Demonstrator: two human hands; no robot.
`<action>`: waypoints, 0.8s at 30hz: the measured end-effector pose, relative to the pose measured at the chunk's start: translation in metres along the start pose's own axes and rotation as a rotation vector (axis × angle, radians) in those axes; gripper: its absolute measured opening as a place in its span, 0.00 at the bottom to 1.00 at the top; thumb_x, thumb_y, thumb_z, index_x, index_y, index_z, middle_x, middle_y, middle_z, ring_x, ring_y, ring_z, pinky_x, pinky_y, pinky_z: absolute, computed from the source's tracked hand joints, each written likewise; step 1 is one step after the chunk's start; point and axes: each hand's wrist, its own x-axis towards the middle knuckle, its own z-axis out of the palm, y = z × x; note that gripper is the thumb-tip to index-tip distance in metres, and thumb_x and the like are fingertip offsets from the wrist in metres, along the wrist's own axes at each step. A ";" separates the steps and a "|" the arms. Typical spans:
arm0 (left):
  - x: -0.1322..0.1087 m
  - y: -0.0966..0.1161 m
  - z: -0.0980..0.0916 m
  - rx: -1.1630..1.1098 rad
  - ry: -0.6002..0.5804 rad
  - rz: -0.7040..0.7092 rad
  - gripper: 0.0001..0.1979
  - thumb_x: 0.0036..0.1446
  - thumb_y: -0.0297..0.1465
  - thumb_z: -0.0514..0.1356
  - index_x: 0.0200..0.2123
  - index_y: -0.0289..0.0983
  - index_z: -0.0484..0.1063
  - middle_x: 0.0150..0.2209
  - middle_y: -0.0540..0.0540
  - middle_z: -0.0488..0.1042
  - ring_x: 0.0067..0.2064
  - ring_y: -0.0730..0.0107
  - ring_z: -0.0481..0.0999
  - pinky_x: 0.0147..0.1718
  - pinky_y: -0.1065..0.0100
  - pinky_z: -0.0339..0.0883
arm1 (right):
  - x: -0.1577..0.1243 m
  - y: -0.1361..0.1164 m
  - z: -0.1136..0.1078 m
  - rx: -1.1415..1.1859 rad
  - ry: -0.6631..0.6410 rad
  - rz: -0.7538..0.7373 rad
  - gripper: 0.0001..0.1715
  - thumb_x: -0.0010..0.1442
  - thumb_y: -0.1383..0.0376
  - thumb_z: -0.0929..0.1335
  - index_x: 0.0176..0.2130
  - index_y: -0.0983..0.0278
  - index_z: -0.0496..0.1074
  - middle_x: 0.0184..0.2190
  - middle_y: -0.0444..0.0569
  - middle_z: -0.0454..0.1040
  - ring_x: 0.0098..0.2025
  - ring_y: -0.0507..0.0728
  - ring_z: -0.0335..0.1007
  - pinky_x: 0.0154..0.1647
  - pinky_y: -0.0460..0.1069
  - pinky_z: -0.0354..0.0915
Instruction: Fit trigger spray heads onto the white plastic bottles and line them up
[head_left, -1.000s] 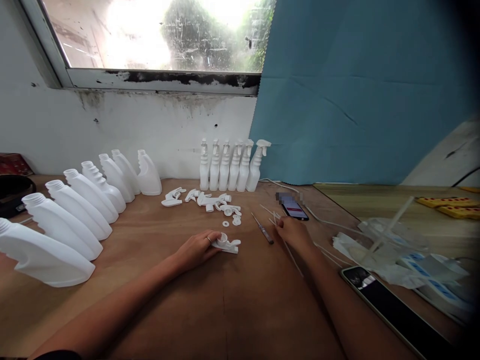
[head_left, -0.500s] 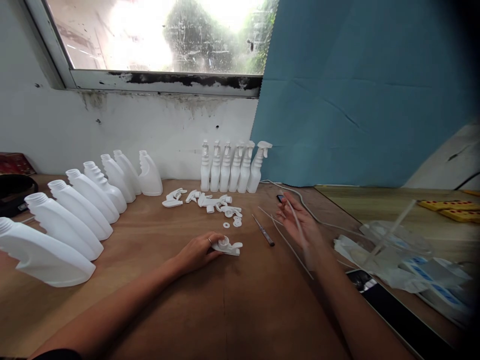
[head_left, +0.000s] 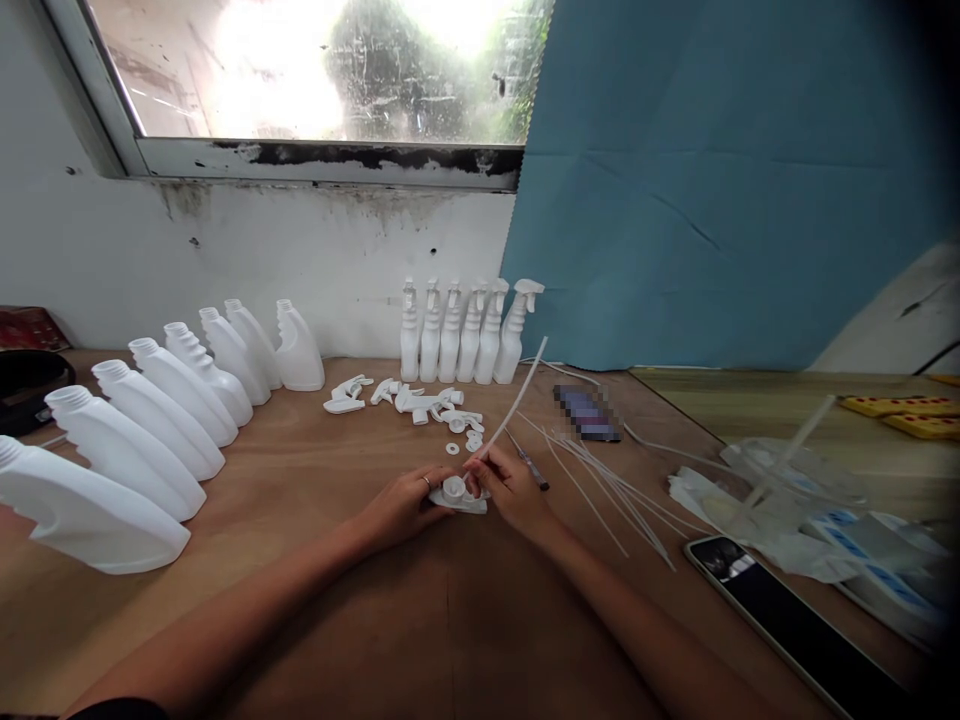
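Observation:
My left hand is closed on a white trigger spray head, which lies on the wooden table with its round collar facing up. Pinched in my right hand is a thin, pale dip tube that slants up and to the right. The tube's lower end is close to the collar; my fingers hide whether it is inside. Behind my hands lie several loose spray heads and small white washers. A slim screwdriver-like tool rests just beyond my right hand.
Several empty white bottles stand in a row at left. Finished spray bottles line the wall. Loose tubes, a phone, a larger black-screened phone and a clear plastic cup are on the right.
My right hand has come left from the loose tubes to the spray head, bringing one tube with it. My left hand stays on the spray head.

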 end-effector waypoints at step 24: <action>0.000 0.000 0.000 0.025 -0.004 0.007 0.23 0.58 0.35 0.59 0.56 0.42 0.63 0.47 0.45 0.72 0.45 0.65 0.72 0.46 0.66 0.66 | 0.001 -0.011 0.003 -0.326 -0.102 -0.194 0.15 0.65 0.57 0.60 0.30 0.61 0.67 0.24 0.45 0.70 0.26 0.53 0.65 0.29 0.47 0.60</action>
